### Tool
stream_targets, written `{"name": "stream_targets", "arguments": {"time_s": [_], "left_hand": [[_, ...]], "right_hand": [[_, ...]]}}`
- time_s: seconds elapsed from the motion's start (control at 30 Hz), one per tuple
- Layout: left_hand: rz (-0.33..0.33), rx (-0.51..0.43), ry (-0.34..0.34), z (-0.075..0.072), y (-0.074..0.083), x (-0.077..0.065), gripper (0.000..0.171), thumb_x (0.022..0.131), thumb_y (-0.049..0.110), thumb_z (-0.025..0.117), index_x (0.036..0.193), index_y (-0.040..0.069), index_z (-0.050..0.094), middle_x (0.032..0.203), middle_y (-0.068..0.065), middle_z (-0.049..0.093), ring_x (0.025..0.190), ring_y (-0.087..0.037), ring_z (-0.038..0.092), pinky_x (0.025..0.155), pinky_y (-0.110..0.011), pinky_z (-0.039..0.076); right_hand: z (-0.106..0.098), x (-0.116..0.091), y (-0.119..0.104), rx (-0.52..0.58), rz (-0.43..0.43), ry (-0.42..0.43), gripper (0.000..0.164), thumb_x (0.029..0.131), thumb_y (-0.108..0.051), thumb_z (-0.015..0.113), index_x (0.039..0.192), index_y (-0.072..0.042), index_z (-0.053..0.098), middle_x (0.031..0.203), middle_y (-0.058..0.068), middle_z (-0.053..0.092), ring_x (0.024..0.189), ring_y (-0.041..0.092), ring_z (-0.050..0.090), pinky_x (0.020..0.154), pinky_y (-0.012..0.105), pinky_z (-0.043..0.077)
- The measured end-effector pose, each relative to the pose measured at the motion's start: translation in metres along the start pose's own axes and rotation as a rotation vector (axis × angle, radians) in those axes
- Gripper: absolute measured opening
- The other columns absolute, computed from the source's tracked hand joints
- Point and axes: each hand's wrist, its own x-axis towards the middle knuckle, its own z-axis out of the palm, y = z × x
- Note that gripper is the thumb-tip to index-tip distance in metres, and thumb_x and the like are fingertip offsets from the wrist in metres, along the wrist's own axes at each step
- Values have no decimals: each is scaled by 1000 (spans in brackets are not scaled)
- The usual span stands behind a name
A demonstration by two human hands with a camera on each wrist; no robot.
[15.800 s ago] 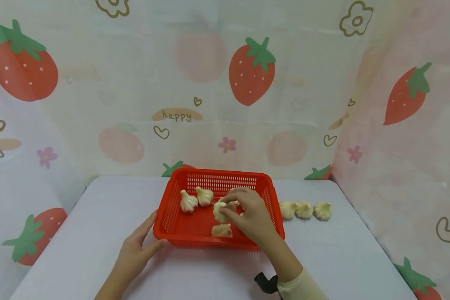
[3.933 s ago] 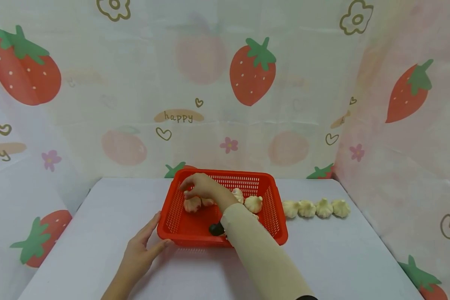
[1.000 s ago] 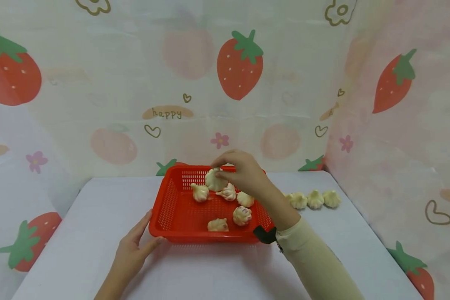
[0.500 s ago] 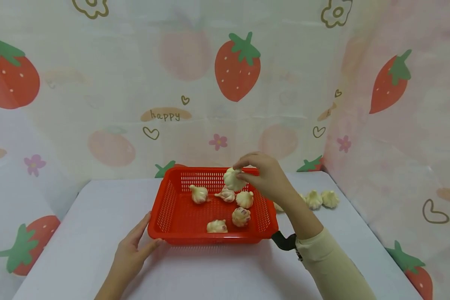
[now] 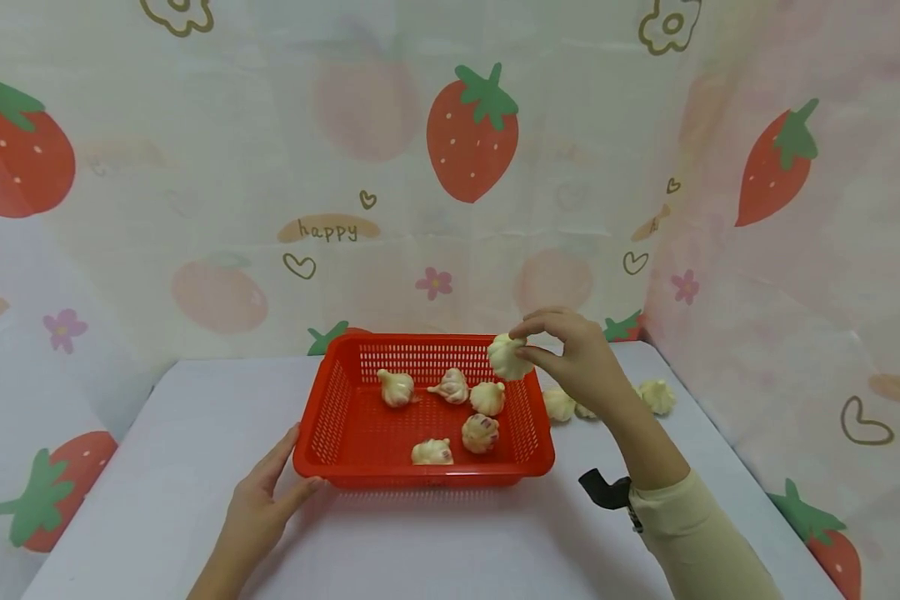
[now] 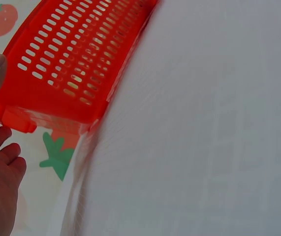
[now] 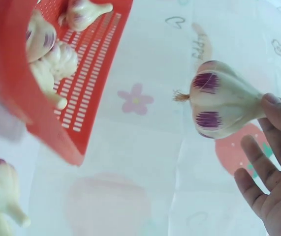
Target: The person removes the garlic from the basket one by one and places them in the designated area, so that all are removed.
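Observation:
My right hand pinches a garlic bulb by its stem, above the basket's right rim. Purple streaks and a root tuft show on that bulb in the right wrist view, with the thumb on its neck. At the front left corner of the red plastic basket, my left hand holds on, thumb on the front rim and fingers along the side. Several bulbs lie inside, among them one garlic bulb at the left and one at the front.
Right of the basket, garlic bulbs stand in a row on the white table, including a near bulb and an end bulb; my right hand and forearm partly cover the row. A strawberry-print cloth hangs behind and at both sides.
The right hand has carried the held bulb rightward from above the basket's middle. One of two bulbs at the basket's left is gone since 3.9 s ago. The row grew from three visible bulbs earlier.

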Motion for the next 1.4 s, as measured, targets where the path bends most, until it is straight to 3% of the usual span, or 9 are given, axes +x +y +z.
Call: {"name": "stream_targets", "arguments": {"time_s": [0.2, 0.4, 0.53, 0.77, 0.87, 1.03, 1.27, 1.4], "left_hand": [[-2, 4, -7, 1, 0, 0, 83, 91, 41, 77, 161, 37, 31, 164, 5, 37, 150, -10, 34, 102, 1, 26], [16, 9, 5, 2, 1, 0, 84, 91, 40, 77, 161, 29, 33, 164, 3, 38, 148, -1, 33, 102, 1, 26], [38, 11, 16, 3, 1, 0, 83, 91, 36, 78, 161, 24, 35, 163, -2, 40, 148, -6, 35, 102, 2, 26], [58, 11, 30, 2, 3, 0, 83, 90, 34, 80, 160, 24, 37, 162, -2, 41, 144, 5, 33, 103, 2, 26], [53, 4, 30, 1, 4, 0, 83, 90, 34, 79, 160, 23, 37, 162, -2, 41, 144, 4, 33, 102, 2, 26], [41, 19, 27, 0, 3, 0, 82, 91, 36, 78, 161, 23, 36, 162, -1, 41, 148, -11, 37, 102, 2, 26], [33, 46, 28, 1, 1, -2, 83, 91, 40, 78, 161, 27, 35, 162, -1, 41, 146, 2, 34, 102, 2, 25], [48, 44, 39, 1, 1, -1, 82, 91, 36, 78, 161, 24, 36, 162, -3, 42, 146, -1, 36, 102, 3, 25]], "right_hand": [[-14, -14, 14, -23, 22, 50, 26, 84, -5, 83, 107, -16, 78, 112, -3, 72, 113, 14, 63, 98, 31, 55], [-28, -29, 31, -36, 14, 98, 29, 82, -2, 85, 106, -15, 79, 112, -2, 73, 113, 14, 63, 98, 18, 51], [-36, -41, 46, -67, -4, 148, 32, 79, 1, 86, 105, -15, 79, 110, -1, 74, 113, 10, 62, 99, 9, 45], [-54, -58, 64, -66, -19, 198, 33, 77, 7, 84, 105, -11, 79, 106, 4, 75, 110, 3, 61, 99, 8, 43], [-61, -64, 67, -107, 17, 214, 32, 78, 5, 84, 104, -12, 79, 107, 3, 75, 109, -3, 58, 97, 5, 41], [-71, -72, 75, -151, 79, 241, 30, 79, 3, 85, 104, -13, 80, 108, 5, 75, 110, -9, 54, 95, 3, 38], [-85, -84, 95, -202, 174, 272, 28, 81, 0, 84, 106, -12, 79, 105, 8, 76, 107, -15, 52, 95, 3, 35], [-93, -92, 106, -236, 250, 279, 25, 85, -7, 83, 109, -14, 79, 108, 9, 75, 106, -18, 50, 93, 4, 34]]}}
